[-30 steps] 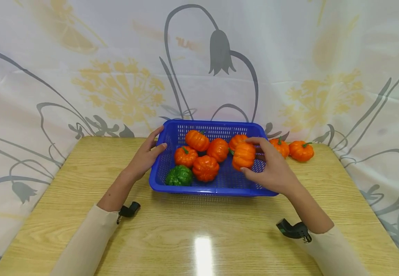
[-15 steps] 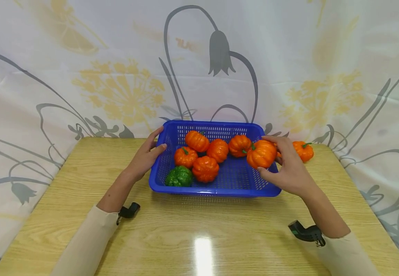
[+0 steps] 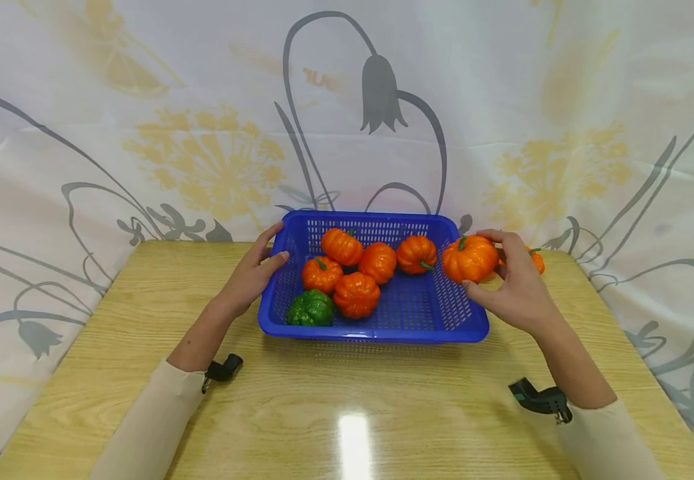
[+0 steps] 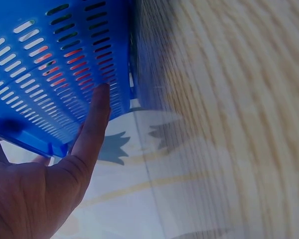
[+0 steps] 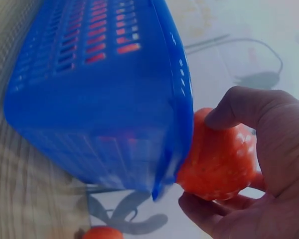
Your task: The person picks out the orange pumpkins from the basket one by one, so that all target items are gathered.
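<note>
A blue plastic basket [image 3: 373, 335] stands on the wooden table with several small orange pumpkins [image 3: 357, 295] and a green pumpkin [image 3: 311, 308] inside. At its left end my left hand [image 3: 253, 273] holds the rim, the thumb over the edge. In the left wrist view, one finger [image 4: 93, 119] lies along the slotted outer wall. My right hand [image 3: 517, 287] grips an orange pumpkin [image 3: 470, 259] with its green stem up, thumb on the near side. The pumpkin is over the basket's right rim. The right wrist view has it [image 5: 219, 159] between thumb and fingers, beside the rim.
Behind the right hand, another orange pumpkin [image 3: 537, 260] shows partly on the table. A patterned white cloth [image 3: 347, 133] hangs along the table's back edge. Bare wooden tabletop [image 3: 299, 407] lies in front of the basket.
My right hand has carried the orange pumpkin rightward, from above the basket's inside to its right rim, uncovering a pumpkin at the back right. The left hand stays on the basket.
</note>
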A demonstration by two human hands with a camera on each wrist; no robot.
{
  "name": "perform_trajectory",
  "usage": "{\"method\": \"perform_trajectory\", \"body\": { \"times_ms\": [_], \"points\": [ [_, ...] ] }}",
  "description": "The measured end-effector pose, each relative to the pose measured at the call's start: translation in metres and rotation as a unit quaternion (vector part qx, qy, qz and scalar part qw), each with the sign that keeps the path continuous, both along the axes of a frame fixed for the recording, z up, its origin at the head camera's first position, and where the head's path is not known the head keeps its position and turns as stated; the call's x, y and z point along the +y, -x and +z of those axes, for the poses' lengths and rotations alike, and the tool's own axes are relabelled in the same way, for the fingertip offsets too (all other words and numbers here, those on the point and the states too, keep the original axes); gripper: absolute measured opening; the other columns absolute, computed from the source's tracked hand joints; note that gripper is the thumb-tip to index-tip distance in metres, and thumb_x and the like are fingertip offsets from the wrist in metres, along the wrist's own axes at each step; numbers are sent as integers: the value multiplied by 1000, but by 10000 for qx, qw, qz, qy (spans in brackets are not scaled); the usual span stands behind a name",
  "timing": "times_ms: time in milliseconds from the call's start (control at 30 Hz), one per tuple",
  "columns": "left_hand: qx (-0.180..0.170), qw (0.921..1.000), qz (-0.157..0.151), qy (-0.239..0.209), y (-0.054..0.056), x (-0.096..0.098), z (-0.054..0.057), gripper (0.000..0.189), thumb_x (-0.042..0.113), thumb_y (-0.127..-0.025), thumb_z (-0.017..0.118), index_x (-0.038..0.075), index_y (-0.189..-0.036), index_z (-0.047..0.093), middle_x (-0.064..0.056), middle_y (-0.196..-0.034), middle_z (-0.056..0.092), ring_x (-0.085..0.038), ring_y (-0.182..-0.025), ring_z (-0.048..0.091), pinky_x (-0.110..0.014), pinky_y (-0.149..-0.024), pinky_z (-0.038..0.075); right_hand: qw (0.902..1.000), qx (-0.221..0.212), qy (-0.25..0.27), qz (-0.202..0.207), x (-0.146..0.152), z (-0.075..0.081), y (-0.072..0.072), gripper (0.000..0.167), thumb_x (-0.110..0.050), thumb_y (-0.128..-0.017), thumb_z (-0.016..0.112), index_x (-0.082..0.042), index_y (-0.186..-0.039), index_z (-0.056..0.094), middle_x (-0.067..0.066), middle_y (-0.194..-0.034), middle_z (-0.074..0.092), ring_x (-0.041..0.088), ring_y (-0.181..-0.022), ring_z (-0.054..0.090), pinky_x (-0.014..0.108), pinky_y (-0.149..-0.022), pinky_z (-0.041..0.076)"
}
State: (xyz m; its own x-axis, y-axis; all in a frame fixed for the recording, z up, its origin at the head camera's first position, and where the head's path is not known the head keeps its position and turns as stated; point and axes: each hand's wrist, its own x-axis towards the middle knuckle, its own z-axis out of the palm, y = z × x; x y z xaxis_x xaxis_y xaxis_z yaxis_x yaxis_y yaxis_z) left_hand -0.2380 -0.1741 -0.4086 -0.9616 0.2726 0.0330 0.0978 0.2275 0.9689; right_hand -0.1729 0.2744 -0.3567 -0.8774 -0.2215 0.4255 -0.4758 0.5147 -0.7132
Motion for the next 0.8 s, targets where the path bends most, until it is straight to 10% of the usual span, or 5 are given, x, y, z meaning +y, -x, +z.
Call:
{"method": "perform_trajectory", "body": {
  "times_ms": [800],
  "points": [
    [-18, 10000, -76, -15, -1, 0, 1, 67, 26, -114, 51, 31, -172, 19, -29, -150, 49, -48, -126, 62, -37, -86, 62, 9901, -346, 455, -1282, 54, 2, 16, 78, 6, -89, 74, -1, -159, 40, 13, -152, 33, 15, -116, 51, 4, -89, 47]
  ]
}}
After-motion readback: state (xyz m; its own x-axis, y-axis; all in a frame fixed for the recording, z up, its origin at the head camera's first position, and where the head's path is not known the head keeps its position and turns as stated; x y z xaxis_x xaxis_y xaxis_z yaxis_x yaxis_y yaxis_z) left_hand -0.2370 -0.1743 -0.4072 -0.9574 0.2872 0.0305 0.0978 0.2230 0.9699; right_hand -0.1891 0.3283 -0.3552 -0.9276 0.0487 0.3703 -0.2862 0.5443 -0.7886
